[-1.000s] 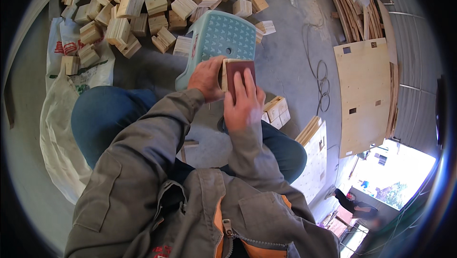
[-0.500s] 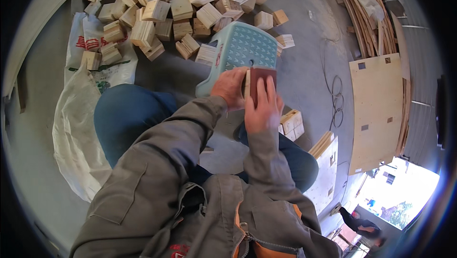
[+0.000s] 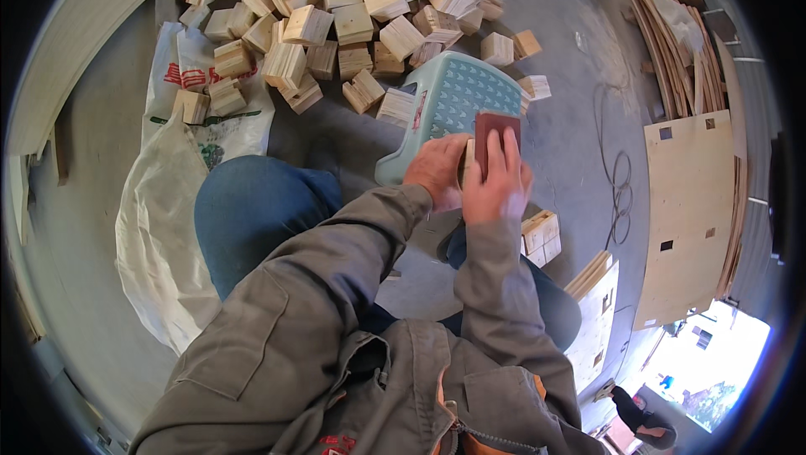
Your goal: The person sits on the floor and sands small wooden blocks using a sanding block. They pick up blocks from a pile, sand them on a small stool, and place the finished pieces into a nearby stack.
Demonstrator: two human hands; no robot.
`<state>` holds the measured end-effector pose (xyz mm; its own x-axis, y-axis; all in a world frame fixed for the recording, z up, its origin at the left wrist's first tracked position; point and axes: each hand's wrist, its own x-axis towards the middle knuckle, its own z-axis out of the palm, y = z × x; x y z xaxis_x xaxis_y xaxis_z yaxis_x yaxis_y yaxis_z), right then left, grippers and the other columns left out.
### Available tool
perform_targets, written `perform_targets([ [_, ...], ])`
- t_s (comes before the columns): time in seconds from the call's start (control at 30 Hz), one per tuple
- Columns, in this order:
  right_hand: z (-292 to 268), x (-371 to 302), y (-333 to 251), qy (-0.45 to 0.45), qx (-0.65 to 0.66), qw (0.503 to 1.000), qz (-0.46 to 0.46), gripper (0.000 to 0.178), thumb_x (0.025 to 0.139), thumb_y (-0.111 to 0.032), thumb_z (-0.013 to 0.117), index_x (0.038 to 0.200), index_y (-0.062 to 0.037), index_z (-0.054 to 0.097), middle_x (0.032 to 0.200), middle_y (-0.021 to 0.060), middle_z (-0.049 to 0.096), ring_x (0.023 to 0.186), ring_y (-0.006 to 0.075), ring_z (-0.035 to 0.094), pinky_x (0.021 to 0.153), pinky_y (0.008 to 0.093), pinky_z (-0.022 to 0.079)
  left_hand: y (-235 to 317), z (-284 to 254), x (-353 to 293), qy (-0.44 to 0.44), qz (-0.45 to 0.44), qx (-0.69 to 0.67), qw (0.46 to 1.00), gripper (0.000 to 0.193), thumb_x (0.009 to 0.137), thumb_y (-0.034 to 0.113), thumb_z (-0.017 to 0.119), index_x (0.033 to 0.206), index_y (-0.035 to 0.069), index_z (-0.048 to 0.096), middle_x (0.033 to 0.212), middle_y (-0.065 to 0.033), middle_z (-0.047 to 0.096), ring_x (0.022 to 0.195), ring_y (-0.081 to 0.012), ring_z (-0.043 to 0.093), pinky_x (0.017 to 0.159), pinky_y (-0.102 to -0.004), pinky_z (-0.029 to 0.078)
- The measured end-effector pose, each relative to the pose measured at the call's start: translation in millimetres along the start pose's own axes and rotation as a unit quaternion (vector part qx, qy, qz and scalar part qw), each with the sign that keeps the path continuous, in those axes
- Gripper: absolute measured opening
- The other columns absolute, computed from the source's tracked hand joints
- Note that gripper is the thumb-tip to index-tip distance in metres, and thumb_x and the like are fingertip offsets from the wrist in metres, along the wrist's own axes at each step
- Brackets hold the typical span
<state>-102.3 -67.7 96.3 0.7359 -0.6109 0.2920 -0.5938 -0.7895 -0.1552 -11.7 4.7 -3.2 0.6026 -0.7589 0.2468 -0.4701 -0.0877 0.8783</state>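
Note:
Over the near edge of a teal plastic stool (image 3: 474,90), my left hand (image 3: 437,171) is wrapped round a pale wooden block (image 3: 466,164), of which only a narrow side shows. My right hand (image 3: 495,190) grips a flat reddish-brown sanding block (image 3: 497,124), its fingers stretched over the upper face. The sanding block lies against the wooden block and hides most of it. Both hands are close together, right beside left.
A heap of wooden blocks (image 3: 353,25) lies beyond the stool. At left is a white woven sack (image 3: 159,228); at right, more blocks (image 3: 541,235), a looped cable (image 3: 621,195) and plywood sheets (image 3: 688,211). Another person (image 3: 642,421) is far off at lower right.
My right hand has slid the sanding block forward, away from me, along the wooden block. My left hand keeps its place by the stool. The whole view has shifted, so things appear farther right.

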Motion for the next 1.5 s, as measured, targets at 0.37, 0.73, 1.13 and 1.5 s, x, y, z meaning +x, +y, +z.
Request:
perform_targets([
  [0.37, -6, -16, 6, -0.023, 0.019, 1.0, -0.007, 0.057, 0.093, -0.025, 0.073, 0.149, -0.0164, 0.066, 0.164, 0.008, 0.053, 0.124, 0.0436, 0.058, 0.107, 0.0558, 0.051, -4, 1, 1, 0.015, 0.023, 0.009, 1.0, 0.086, 0.072, 0.033, 0.094, 0.144, 0.012, 0.051, 0.13, -0.018, 0.065, 0.122, -0.0421, 0.062, 0.104, -0.0513, 0.049],
  [0.73, -40, -77, 12, -0.035, 0.055, 0.998, -0.026, 0.065, 0.087, -0.012, 0.078, 0.151, -0.0072, 0.064, 0.162, 0.0193, 0.054, 0.13, 0.0453, 0.057, 0.113, 0.0531, 0.047, 1, -2, -1, -0.005, 0.013, 0.027, 1.0, 0.094, 0.069, 0.037, 0.096, 0.146, 0.012, 0.048, 0.136, -0.0162, 0.064, 0.127, -0.0387, 0.062, 0.11, -0.0491, 0.047],
  [1.13, 6, 42, 7, -0.055, 0.004, 0.998, 0.033, 0.056, 0.093, -0.025, 0.072, 0.149, -0.0154, 0.067, 0.162, 0.0092, 0.056, 0.127, 0.042, 0.06, 0.112, 0.0507, 0.05, 6, -5, 3, 0.007, 0.031, 0.003, 0.999, 0.09, 0.07, 0.03, 0.096, 0.145, 0.012, 0.049, 0.132, -0.018, 0.065, 0.123, -0.0434, 0.062, 0.105, -0.0515, 0.05],
  [1.5, -43, -102, 23, -0.032, 0.067, 0.997, -0.029, 0.062, 0.087, -0.015, 0.078, 0.148, -0.008, 0.066, 0.163, 0.017, 0.053, 0.131, 0.0456, 0.056, 0.112, 0.0558, 0.048, 2, -6, 1, -0.014, 0.025, 0.012, 1.0, 0.094, 0.068, 0.038, 0.097, 0.145, 0.011, 0.049, 0.134, -0.0176, 0.064, 0.126, -0.0405, 0.062, 0.108, -0.05, 0.049],
])
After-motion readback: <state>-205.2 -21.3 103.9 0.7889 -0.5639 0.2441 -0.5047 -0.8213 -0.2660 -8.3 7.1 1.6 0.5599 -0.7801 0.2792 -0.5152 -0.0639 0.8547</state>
